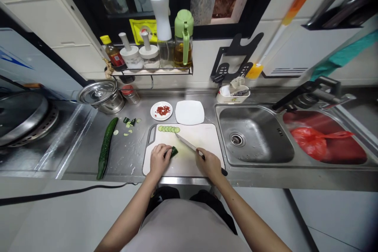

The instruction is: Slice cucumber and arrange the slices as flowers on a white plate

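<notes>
My left hand (160,159) is closed on a short dark green piece of cucumber (174,151), which lies on the white cutting board (189,167). In my right hand (209,164) is a kitchen knife (186,141), gripped by its black handle. Its blade points up and left across the board, and the tip is close to a row of thin cucumber slices (169,129) along the board's far edge. The blade and the cucumber piece are apart. Part of the piece is hidden under my left fingers.
A whole cucumber (106,147) lies left of the board, near cucumber scraps (130,122). Behind the board are a plate of chopped red bits (161,111) and a white square plate (189,112). To the right is a steel sink (254,134); a lidded pot (102,96) stands back left.
</notes>
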Demonstrator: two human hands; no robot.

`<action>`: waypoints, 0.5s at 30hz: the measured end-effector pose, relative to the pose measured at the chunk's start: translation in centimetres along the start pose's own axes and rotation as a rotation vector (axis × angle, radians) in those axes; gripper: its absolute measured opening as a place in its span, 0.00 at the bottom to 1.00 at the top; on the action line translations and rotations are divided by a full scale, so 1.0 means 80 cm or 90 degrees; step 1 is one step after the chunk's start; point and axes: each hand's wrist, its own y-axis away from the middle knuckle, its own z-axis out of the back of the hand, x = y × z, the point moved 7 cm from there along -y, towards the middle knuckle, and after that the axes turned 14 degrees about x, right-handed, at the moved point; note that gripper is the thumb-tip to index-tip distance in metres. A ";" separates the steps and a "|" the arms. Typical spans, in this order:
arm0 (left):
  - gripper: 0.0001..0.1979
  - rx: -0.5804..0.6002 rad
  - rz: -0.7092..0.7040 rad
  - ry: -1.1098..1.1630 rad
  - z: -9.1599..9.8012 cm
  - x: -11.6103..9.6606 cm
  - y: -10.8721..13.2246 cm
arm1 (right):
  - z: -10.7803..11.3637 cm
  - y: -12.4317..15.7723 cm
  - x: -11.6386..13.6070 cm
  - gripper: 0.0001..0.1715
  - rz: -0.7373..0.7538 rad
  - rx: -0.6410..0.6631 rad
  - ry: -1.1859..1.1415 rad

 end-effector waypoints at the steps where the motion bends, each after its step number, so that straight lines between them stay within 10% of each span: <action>1: 0.10 0.004 -0.010 -0.009 -0.002 -0.003 0.002 | -0.002 0.000 0.006 0.19 0.011 0.011 -0.001; 15: 0.12 0.023 -0.082 0.008 -0.025 0.000 0.002 | -0.023 0.005 0.064 0.17 0.074 0.157 0.089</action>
